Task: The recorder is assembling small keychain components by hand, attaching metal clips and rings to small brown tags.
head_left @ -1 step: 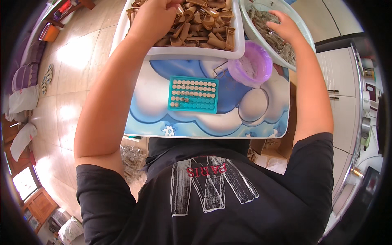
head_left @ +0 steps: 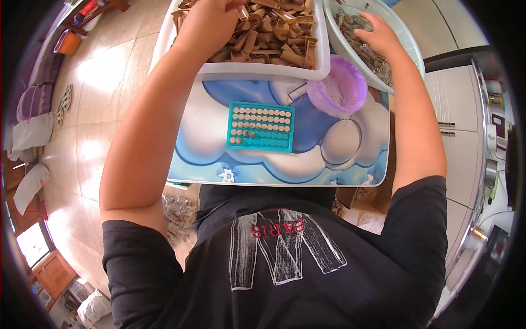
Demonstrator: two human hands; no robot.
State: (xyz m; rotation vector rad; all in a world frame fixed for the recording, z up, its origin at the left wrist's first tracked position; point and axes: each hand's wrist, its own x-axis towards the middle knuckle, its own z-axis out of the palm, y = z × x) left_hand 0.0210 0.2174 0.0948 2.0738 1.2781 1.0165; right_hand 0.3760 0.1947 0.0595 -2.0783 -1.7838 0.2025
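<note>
My left hand (head_left: 211, 27) is over a white bin (head_left: 263, 72) filled with brown curved plastic pieces (head_left: 263, 38). Its fingers are pinched together near the top edge of the picture, and I cannot make out what is in them. To the right, my right hand (head_left: 379, 37) hangs over a pale round tub (head_left: 408, 41) of small clear and greyish pieces (head_left: 356, 33). Its thumb and forefinger are apart, with nothing visible between them. On the table between my forearms lies a teal tray (head_left: 261, 149) with rows of round beige pieces (head_left: 262, 118), its lower rows partly filled.
A purple tub (head_left: 350, 90) stands at the far right of the cloud-patterned table (head_left: 208, 159), touching the bins. A bent wire piece (head_left: 296, 96) lies beside it. Below the table's left edge is a clear plastic bag (head_left: 179, 214); an open cardboard box (head_left: 367, 200) is below on the right.
My right hand has shifted very slightly to the left over the round tub. My left hand stays in place.
</note>
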